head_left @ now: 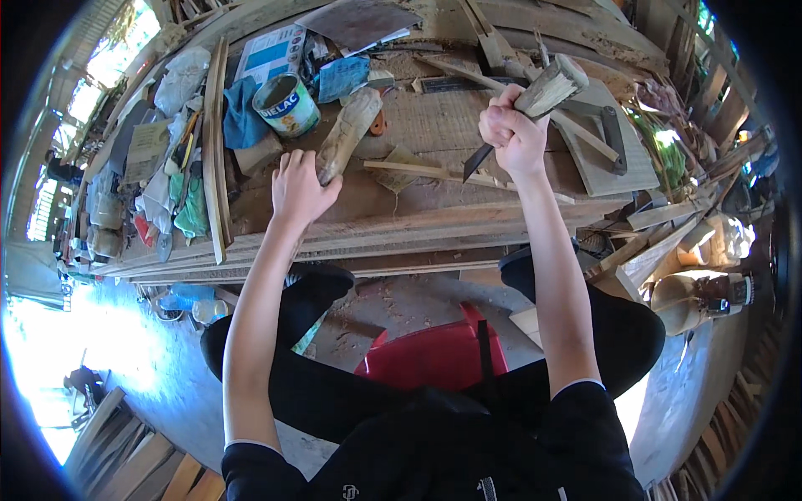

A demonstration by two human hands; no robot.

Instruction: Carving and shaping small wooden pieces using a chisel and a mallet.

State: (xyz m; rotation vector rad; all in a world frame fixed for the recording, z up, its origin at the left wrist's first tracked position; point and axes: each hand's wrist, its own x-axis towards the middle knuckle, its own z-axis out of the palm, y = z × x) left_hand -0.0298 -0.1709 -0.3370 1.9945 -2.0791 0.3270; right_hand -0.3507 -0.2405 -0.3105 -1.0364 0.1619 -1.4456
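My left hand (299, 188) is closed round the near end of a thick, pale wooden club (349, 132), which slants away over the workbench. On the right, my right hand (514, 134) makes a fist round a chisel-like tool. Its stout wooden handle (551, 86) with a worn, frayed end sticks up out of the fist. Below the fist a dark flat blade (478, 162) points down and left, above the bench. Under the blade lies a thin wooden strip (434, 170), beside a scrap of brown sandpaper-like sheet (399, 167).
An open tin (288, 108) stands left of the club, with blue cloths (342, 78) near it. A black metal square (616, 142) rests on a board at the right. Plastic bags (182, 79) and tools crowd the left side. A red plastic stool (430, 355) is between my legs.
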